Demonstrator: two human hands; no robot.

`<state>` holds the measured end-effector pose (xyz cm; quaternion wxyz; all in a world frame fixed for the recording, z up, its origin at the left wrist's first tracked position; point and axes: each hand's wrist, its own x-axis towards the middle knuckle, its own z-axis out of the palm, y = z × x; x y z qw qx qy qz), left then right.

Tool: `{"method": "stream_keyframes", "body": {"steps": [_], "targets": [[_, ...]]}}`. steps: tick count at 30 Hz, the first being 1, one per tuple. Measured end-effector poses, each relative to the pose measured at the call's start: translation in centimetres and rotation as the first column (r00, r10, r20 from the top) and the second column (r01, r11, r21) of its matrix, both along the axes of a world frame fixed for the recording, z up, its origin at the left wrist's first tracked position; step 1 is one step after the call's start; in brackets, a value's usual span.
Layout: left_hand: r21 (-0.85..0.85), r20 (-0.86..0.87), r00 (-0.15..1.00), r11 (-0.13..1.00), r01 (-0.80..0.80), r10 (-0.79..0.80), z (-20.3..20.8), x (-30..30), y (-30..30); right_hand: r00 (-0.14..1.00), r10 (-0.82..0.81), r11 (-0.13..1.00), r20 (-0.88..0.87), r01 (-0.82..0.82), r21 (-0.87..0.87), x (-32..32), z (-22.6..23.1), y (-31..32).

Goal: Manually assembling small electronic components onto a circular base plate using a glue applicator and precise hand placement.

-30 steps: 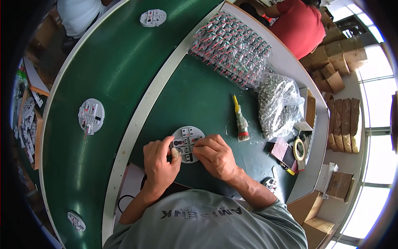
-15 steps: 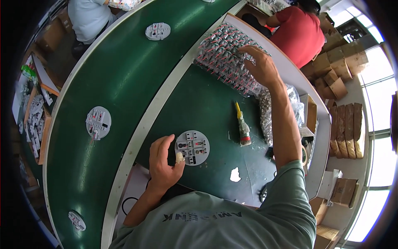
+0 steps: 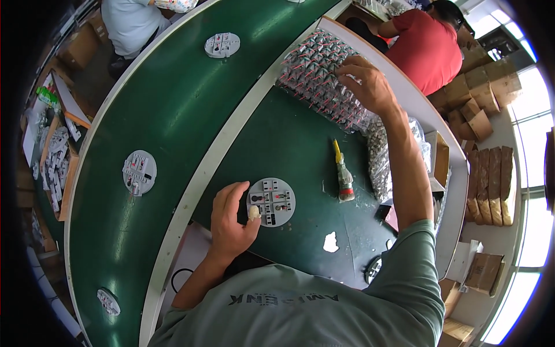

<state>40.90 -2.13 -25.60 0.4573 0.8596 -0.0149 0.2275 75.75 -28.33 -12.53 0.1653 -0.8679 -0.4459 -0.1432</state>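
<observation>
My left hand (image 3: 232,215) is at the left edge of a round grey plate (image 3: 287,217) lying on the green bench. Its fingers and thumb are spread, and the thumb has a pale cover over its tip, overlapping the rim. Small black, white and reddish parts sit in the plate's recesses. My right hand (image 3: 372,87) is stretched far forward over a dense block of small parts with red wires (image 3: 315,72). Its fingers are bent down and drawn close to the thumb at the block; what lies between the tips is too small to make out.
Right of the plate lies a tool with a yellow tip (image 3: 343,176). A clear bag of small parts (image 3: 380,159) and an open carton (image 3: 439,159) stand beside my right forearm. To the left, a green conveyor (image 3: 173,124) carries more round plates (image 3: 139,173). Two people sit beyond.
My right hand's fingers have drawn closer to the thumb and come down onto the wired parts. The left hand stays beside the plate. The whole view has shifted slightly.
</observation>
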Motion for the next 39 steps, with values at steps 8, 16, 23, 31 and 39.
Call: {"method": "stream_keyframes", "body": {"steps": [8, 16, 23, 31, 39], "targets": [[0.026, -0.024, 1.0, 1.0, 0.004, -0.004, -0.7, -0.1, 0.3, 0.968, -0.089, 0.967, -0.236, 0.141, 0.213, -5.7, 2.6, 0.9], [0.141, 0.007, 0.994, 0.984, 0.107, -0.11, 0.1, 1.1, 0.4, 0.877, -0.356, 0.871, -0.323, 0.186, -0.455, -17.7, -4.1, 3.4], [0.143, -0.07, 0.977, 0.967, 0.211, -0.203, 0.5, 0.2, 1.3, 0.953, -0.204, 0.975, -0.222, 0.179, -0.129, -19.7, -5.0, 2.8], [0.006, -0.215, 0.93, 0.952, 0.305, -0.297, 0.6, 0.0, 2.3, 0.906, -0.082, 0.988, -0.416, 0.13, 0.088, -24.0, -6.0, 3.6], [0.036, -0.127, 0.958, 0.964, 0.264, -0.258, -0.5, 0.3, 1.8, 0.923, 0.113, 0.99, -0.368, -0.135, -0.036, -27.3, -6.4, 8.8]]}}
